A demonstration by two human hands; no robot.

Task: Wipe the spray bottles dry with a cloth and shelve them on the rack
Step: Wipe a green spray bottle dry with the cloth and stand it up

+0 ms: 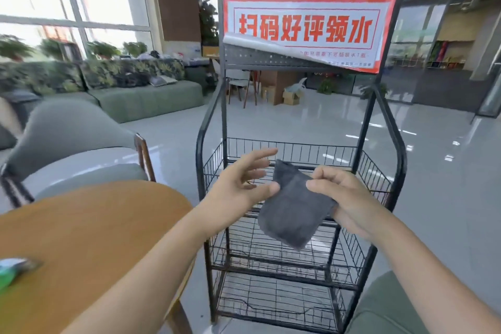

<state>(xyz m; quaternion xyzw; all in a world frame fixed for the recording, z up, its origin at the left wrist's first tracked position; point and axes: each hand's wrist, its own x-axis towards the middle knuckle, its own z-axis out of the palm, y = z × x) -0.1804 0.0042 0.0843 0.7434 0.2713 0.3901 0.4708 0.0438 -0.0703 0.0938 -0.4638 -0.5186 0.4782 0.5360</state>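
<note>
A folded dark grey cloth [291,206] hangs in front of the black wire rack [401,160]. My right hand [344,198] pinches its right edge between thumb and fingers. My left hand [244,184] hovers just left of the cloth with fingers spread; its thumb tip is at or near the cloth's left edge. The rack has three wire basket shelves, all bare, and a red-and-white sign [306,27] on top. At the far left edge of the round wooden table [89,230] lies a blurred green and white object [13,271]; I cannot tell what it is.
A grey-green chair [73,144] stands behind the table on the left. A green sofa [141,95] runs along the windows. Shiny tiled floor [439,184] spreads around the rack. My knee in green cloth [390,309] shows at the bottom right.
</note>
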